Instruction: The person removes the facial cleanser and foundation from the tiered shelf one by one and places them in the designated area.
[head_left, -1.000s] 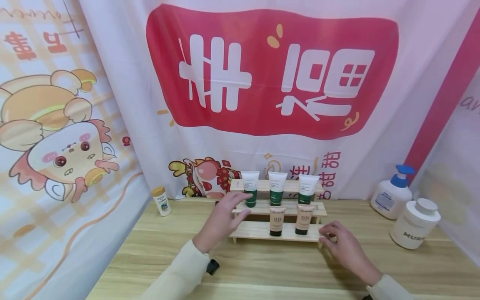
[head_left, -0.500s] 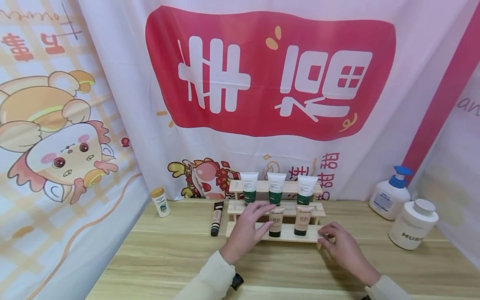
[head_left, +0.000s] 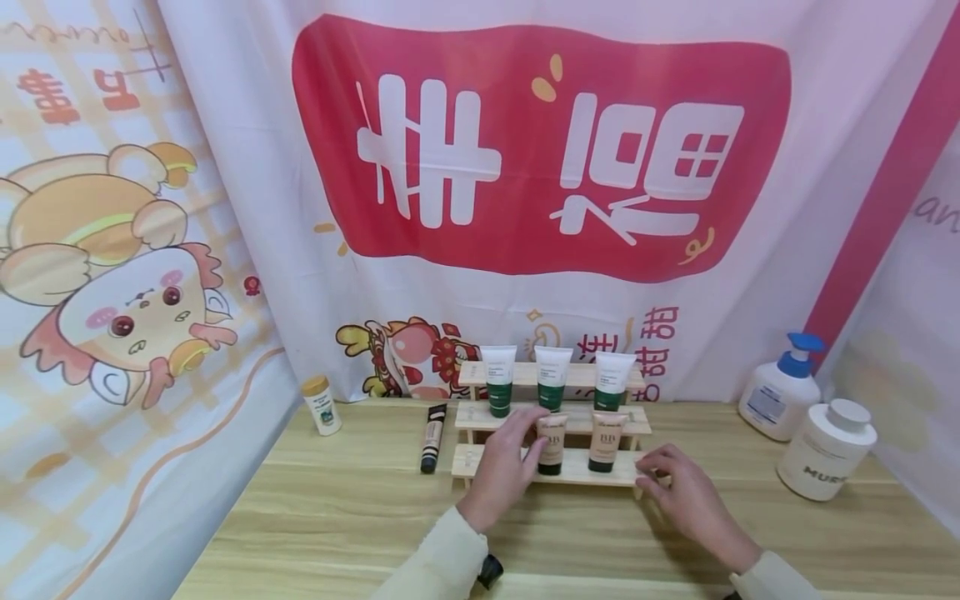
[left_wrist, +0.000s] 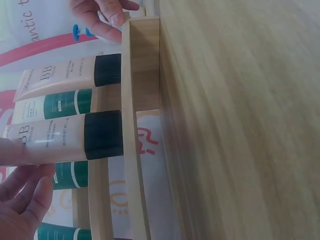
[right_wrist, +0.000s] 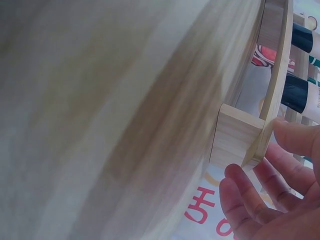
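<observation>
Working from afar, I had my left grip (head_left: 501, 471) pinched about the upper body of a beige BB cream tube (left_wrist: 60, 137), one digit across its printed front and other fingers bent at its left side. The tube stood upright on its black cap (left_wrist: 103, 135) on the lowest shelf (head_left: 577, 467) of a three-tier wooden rack (head_left: 579, 423), just left of a matching BB tube (head_left: 606, 444) and in front of three green-and-white tubes (head_left: 552, 379) one tier up, all above a wood-grain tabletop (head_left: 337, 517). My right grip (head_left: 682, 492) held that shelf by its right end, digits curled about the edge. I judged the tube light, its body smooth, perhaps slippery, and soft enough to dent, its cap stiff; it did not look fragile, but a hard squeeze near the flat top, I reckoned, could have buckled the walls and tipped it off its small base. The better hold, to my eye, was low on the sides, by the rigid cap, with even pressure. The rack looked light and easily nudged, so bracing its end seemed worthwhile.
</observation>
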